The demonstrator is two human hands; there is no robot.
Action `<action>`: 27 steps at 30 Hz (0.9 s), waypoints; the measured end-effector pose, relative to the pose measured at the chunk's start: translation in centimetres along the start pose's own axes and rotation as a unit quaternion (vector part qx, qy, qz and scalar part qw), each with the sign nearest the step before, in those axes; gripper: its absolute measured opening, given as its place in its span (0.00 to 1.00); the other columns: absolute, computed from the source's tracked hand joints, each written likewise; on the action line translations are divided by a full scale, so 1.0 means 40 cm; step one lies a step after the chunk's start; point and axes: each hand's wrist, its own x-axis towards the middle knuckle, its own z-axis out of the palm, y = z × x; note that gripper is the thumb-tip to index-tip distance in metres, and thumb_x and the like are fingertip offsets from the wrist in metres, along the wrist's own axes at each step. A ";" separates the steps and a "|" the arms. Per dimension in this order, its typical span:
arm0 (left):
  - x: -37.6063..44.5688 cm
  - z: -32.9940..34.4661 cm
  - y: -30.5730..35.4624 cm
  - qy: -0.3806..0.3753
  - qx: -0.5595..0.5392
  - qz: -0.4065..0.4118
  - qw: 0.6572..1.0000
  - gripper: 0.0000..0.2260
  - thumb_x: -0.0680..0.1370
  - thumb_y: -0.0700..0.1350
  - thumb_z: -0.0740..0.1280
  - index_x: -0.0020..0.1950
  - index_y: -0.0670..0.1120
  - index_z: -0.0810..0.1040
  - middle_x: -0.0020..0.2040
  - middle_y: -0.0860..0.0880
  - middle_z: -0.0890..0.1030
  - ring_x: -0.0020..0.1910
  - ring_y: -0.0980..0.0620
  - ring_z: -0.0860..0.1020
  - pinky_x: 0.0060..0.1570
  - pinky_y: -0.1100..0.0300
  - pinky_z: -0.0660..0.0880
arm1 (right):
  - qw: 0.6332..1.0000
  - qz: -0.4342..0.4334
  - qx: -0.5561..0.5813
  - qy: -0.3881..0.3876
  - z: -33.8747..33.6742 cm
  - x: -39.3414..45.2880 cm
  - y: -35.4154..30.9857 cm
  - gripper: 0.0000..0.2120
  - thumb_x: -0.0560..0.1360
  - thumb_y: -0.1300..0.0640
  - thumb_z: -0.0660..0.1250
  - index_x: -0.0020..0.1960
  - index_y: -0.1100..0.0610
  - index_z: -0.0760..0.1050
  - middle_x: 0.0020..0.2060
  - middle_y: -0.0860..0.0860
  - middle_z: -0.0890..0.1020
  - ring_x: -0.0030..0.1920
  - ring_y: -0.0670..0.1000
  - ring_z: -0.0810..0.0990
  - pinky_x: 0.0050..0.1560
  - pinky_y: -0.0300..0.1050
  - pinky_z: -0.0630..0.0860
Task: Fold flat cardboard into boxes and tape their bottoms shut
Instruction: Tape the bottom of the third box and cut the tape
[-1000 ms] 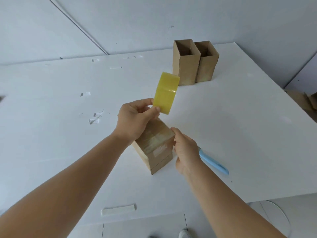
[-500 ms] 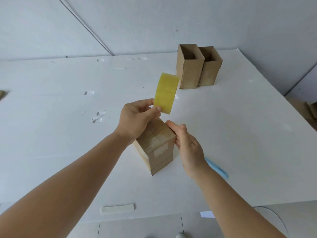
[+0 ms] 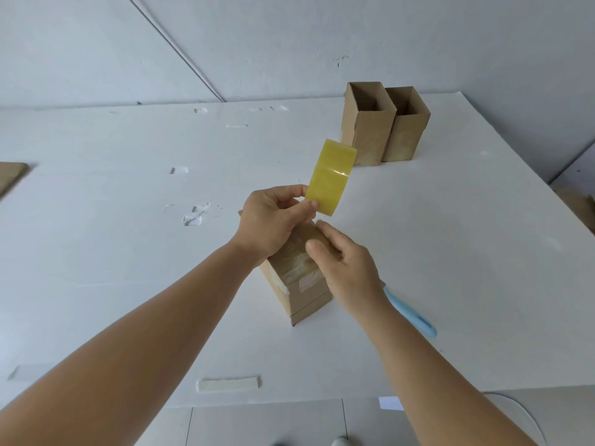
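While your left hand (image 3: pixel 273 220) pinches the yellow tape roll (image 3: pixel 331 177) between thumb and fingers just above the box (image 3: pixel 297 278), your right hand (image 3: pixel 346 268) lies with relaxed fingers pressing the taped top of that box. Behind your right wrist a blue tool (image 3: pixel 410 312) lies on the white table (image 3: pixel 450 252), partly hidden, and two open boxes (image 3: pixel 383 123) stand side by side at the far edge.

A white table (image 3: pixel 450 252) carries a cardboard box (image 3: pixel 302 284) standing taped end up near the front. Two open-topped boxes (image 3: pixel 383 123) stand side by side (touching) at the far edge. A light-blue tool (image 3: pixel 410 312) lies just beside the near box. Tape scraps (image 3: pixel 194 215) lie left; a pale strip (image 3: pixel 228 384) lies near the front edge.
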 end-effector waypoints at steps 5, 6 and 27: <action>-0.001 0.003 0.002 -0.003 0.002 0.003 1.000 0.06 0.72 0.44 0.74 0.43 0.56 0.85 0.35 0.50 0.84 0.35 0.54 0.82 0.40 0.61 0.78 | 0.991 0.083 0.041 0.095 0.025 0.033 -0.010 0.09 0.70 0.44 0.70 0.44 0.49 0.81 0.36 0.42 0.83 0.41 0.44 0.81 0.36 0.35 0.73; -0.001 0.004 0.003 -0.001 0.002 0.000 1.000 0.06 0.72 0.44 0.74 0.43 0.56 0.85 0.35 0.49 0.84 0.36 0.54 0.82 0.41 0.60 0.79 | 0.987 0.099 0.060 0.111 0.028 0.037 -0.010 0.09 0.71 0.44 0.70 0.41 0.49 0.81 0.35 0.43 0.83 0.41 0.45 0.82 0.36 0.37 0.73; -0.013 -0.010 0.045 -0.030 -0.022 -0.014 0.999 0.03 0.74 0.44 0.73 0.45 0.51 0.85 0.34 0.51 0.83 0.34 0.57 0.79 0.38 0.66 0.77 | 0.991 0.011 0.041 0.129 -0.026 -0.031 -0.025 0.15 0.80 0.47 0.58 0.64 0.46 0.74 0.58 0.39 0.78 0.60 0.39 0.74 0.61 0.35 0.70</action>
